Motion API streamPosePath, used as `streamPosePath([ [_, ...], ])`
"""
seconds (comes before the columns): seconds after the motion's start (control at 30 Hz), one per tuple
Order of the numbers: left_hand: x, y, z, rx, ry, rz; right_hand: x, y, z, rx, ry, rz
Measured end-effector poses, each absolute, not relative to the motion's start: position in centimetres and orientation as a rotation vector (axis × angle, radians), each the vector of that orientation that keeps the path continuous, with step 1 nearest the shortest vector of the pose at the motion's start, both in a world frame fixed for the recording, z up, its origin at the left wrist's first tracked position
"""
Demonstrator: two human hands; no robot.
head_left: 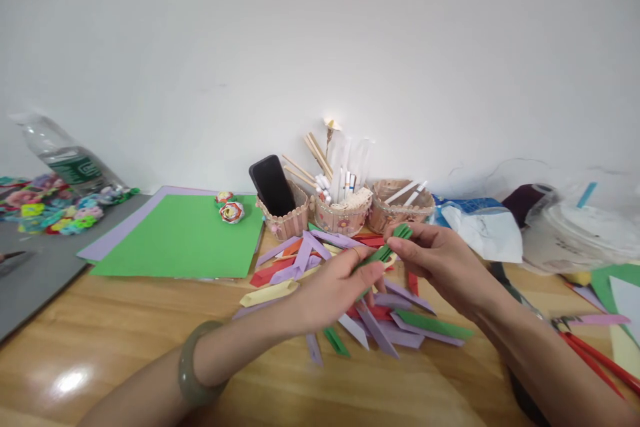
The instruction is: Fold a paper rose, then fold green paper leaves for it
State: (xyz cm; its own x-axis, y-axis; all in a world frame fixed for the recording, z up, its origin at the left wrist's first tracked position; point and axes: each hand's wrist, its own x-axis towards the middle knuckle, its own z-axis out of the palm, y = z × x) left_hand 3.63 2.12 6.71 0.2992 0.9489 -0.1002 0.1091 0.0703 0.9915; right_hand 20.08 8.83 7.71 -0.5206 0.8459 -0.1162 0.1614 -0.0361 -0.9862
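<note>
— Pinching what, and where?

— Green folded-paper piece (383,254), held aslant between both hands, above the pile. Left hand (345,277): thumb pressed along its lower part. Right hand (433,250): thumb and fingertips closed on its upper end. A cream bit shows beside it; can't tell whether the two are joined.

— Under the hands?

— Loose heap of folded paper strips (300,257), purple, red, cream, green, lying crosswise on the wooden table (150,353).

— Just behind?

— Three baskets in a row by the wall. Left basket (287,222): a dark phone (273,187) propped in it. Middle basket (345,219): wooden sticks, white rods. Right basket (400,212): two white sticks.

— Farther left?

— Green sheet (175,240) over a purple one, two rosettes (231,213) at its far corner. Beyond, a clear bottle (75,163) tilted behind bright flower-like bits (55,207).

— Right side?

— Lidded plastic cup (575,237), blue straw; nearer, red handles (595,361) of a tool.
</note>
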Motion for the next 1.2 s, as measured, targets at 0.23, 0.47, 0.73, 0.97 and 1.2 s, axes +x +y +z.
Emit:
streamPosePath([
  [0.23,4.4,0.9,7.2,2.014,1.703,0.644,19.0,7.4,8.4,-1.032,-1.725,1.440],
  [0.47,4.9,0.9,6.1,2.059,1.822,0.735,18.3,6.8,8.5,-1.051,-1.716,1.364],
  [0.73,4.9,1.3,6.1,1.884,1.797,0.904,18.1,6.5,8.8,-1.081,-1.745,1.289],
  [0.97,4.1,2.1,6.1,1.705,1.642,0.922,19.0,6.8,8.3,-1.064,-1.837,0.866],
  [1.2,4.0,2.2,5.9,1.649,1.544,1.030,19.8,6.2,9.4,-1.153,-1.979,0.358],
])
